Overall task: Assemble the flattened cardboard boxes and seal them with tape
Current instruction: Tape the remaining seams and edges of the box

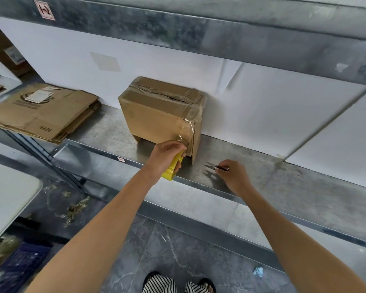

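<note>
Both hands — tape roll, scissors

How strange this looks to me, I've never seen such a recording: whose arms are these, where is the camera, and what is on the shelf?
No machine here. These are a person's own bare arms, filmed by one camera worn on their head that looks forward and down. On the metal shelf stands an assembled cardboard box with its top seam taped. A stack of flattened boxes lies to its left. The left hand holds a yellow tape roll at the box's lower right corner, where clear tape runs onto the box. The right hand pinches a small dark-handled cutter lying on the shelf. It is probably snips, but it is too small to be sure.
</note>
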